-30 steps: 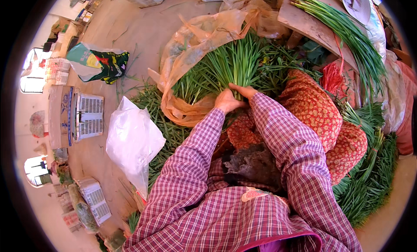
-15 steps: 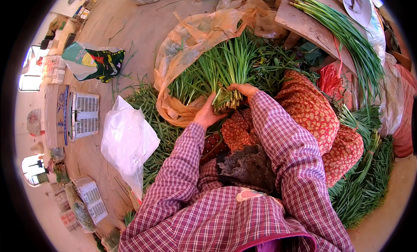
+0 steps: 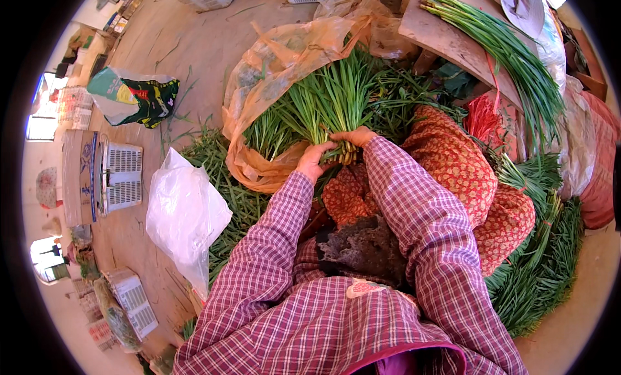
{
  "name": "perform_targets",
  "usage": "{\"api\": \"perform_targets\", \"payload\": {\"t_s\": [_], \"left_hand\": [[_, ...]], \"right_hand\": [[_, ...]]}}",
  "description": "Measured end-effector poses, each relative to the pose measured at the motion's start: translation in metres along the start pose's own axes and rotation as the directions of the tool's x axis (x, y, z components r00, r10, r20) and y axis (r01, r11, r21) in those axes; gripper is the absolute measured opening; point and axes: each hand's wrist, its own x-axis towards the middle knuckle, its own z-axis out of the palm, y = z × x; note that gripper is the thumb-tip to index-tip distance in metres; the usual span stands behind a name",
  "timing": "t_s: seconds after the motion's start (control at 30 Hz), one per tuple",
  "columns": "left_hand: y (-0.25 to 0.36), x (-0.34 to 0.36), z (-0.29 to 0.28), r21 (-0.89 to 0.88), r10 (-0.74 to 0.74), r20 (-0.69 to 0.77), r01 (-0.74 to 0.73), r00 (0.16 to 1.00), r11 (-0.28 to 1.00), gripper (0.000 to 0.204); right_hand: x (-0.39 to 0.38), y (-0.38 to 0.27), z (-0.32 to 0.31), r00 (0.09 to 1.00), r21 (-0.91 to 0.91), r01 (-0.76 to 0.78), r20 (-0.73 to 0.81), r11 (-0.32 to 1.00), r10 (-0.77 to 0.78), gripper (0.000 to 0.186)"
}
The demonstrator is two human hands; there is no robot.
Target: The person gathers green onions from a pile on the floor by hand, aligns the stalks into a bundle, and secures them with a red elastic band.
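Looks like a produce market or vegetable-sorting yard on bare earthen ground (image 3: 194, 38): heaps of green chives (image 3: 543, 271) strewn about, white plastic crates (image 3: 123, 177), plastic bags (image 3: 187, 213), a wooden board (image 3: 446, 38) bearing bundled greens (image 3: 511, 58).

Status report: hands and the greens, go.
Left hand and right hand both clamped on bunch of green chives. Bunch over orange plastic bag. Nothing blocking.
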Motion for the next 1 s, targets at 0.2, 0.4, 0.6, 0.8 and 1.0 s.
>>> {"api": "perform_targets", "payload": {"t_s": [0.2, 0.4, 0.6, 0.8, 1.0], "left_hand": [[-0.005, 0.005, -0.013, 0.137, 0.095, -0.145, -0.075, 0.985, 0.988, 0.028], [-0.004, 0.019, -0.068, 0.32, 0.131, -0.175, -0.069, 0.976, 0.945, 0.038], [0.002, -0.006, -0.102, 0.703, 0.326, -0.097, -0.168, 0.94, 0.691, 0.051], [0.106, -0.12, -0.086, 0.954, 0.267, 0.16, -0.219, 0.95, 0.207, 0.058], [0.192, -0.295, 0.051, 0.327, 0.444, 0.819, -0.931, 0.365, 0.162, 0.071]], "right_hand": [[-0.015, -0.014, -0.02, 1.0, -0.275, -0.008, -0.022, 0.962, 0.002, 0.07], [-0.079, -0.06, -0.069, 0.962, -0.856, -0.083, -0.202, 0.51, -0.183, 0.041], [-0.232, -0.139, -0.123, 0.855, -0.987, -0.107, -0.151, 0.116, -0.496, 0.033], [-0.267, -0.15, -0.175, 0.797, -0.986, 0.019, -0.085, 0.165, -0.598, 0.045], [-0.284, -0.178, -0.149, 0.878, -0.966, 0.253, 0.204, 0.058, -0.433, 0.049]]}}
